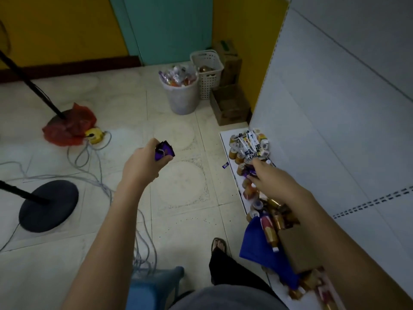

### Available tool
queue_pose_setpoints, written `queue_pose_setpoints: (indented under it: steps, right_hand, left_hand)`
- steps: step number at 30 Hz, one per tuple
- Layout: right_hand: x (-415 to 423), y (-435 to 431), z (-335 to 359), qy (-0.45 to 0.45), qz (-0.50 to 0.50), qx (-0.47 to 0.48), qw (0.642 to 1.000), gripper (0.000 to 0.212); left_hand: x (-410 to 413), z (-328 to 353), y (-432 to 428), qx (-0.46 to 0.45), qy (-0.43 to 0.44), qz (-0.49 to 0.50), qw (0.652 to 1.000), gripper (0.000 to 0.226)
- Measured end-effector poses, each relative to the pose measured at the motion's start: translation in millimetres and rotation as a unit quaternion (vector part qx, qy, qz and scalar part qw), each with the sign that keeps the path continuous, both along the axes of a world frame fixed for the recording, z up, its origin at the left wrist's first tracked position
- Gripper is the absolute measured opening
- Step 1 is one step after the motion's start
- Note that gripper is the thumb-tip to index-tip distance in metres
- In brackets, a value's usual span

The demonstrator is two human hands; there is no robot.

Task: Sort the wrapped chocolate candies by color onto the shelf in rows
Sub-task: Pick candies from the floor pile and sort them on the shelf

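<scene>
- our two forearms reach out from the bottom edge, and both hands are closed on purple-wrapped candies.
- our left hand (143, 163) is held over the tiled floor (183, 211), gripping a small bunch of purple candies (164, 149) that sticks out above the fingers.
- our right hand (266, 175) is down at the low white shelf (224, 139), fingers pinched on more purple wrappers (249, 172) among the goods there.
- just beyond that hand on the shelf lie gold-wrapped candies (237, 153) and a bundle of black-and-white sachets (250, 145) resting on them.
- one stray purple candy (225, 165) lies on the floor just beside the shelf edge.
- nearer us, a blue bag (259, 245) and a heap of gold and red wrapped sweets (276, 217) sit under our right forearm.
- further off by the yellow wall stand a bin of wrappers (181, 95), a white basket (207, 70) and cardboard boxes (230, 104).
- to the left we see a red bag (71, 126), loose cables (93, 175) and a round dark stand base (48, 205).
</scene>
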State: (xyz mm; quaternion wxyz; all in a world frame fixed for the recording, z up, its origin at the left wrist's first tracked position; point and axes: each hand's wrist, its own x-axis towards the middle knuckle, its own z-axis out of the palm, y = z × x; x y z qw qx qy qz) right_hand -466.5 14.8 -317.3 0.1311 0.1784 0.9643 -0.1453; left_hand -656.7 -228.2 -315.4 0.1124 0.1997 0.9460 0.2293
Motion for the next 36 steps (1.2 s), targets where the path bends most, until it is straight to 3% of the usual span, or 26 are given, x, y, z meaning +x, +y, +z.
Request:
queue_pose_setpoints:
  steps: [7,11,16,20,27,36]
  right_hand:
    - [-137,76,72,0.096,0.026,0.026,0.995,0.025]
    - [-203,112,143,0.214,0.015,0.059,0.975,0.023]
    - [-267,143,231,0.359,-0.008,0.11,0.927,0.02]
    - [-296,168,297,0.406,-0.072,0.172,0.895,0.022]
    - [-306,225,359,0.332,-0.236,0.265,0.874,0.033]
    - [-245,299,370,0.121,-0.422,0.236,0.867,0.028]
  left_hand:
    - [-121,70,80,0.086,0.054,0.016,0.995,0.032]
    - [-194,133,138,0.168,0.153,-0.004,0.974,0.044]
    - [-278,215,219,0.246,0.239,-0.115,0.932,0.043]
    - [-326,276,289,0.309,0.247,-0.231,0.889,0.039]
    - [-369,343,419,0.335,0.212,-0.425,0.814,0.038]
    - [-310,365,566,0.211,0.078,-0.702,0.675,0.021]
